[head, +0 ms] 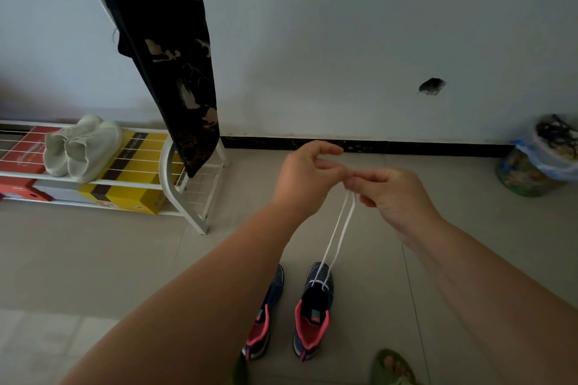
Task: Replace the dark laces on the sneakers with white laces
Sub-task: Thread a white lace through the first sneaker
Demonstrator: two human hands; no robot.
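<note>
Two strands of a white lace [336, 230] rise from the front eyelets of the right-hand sneaker [313, 309] to the raised hands. The left hand [308, 176] and the right hand [392, 194] meet fingertip to fingertip, each pinching a lace end. The second sneaker [266, 316] stands just beside the first on the tiled floor [93, 259], partly hidden by the left forearm. Printing on the yellow box [137, 166] and red boxes [22, 156] in the white shoe rack [175, 172] is too blurred to read. Pale sneakers [81, 147] sit on the rack's top shelf; a dark printed bag [175, 72] hangs over its end. At the far right, near the wall's black skirting [406, 145], a lined bin [538, 159] holds what may be dark laces. Open floor lies between rack and bin.
</note>
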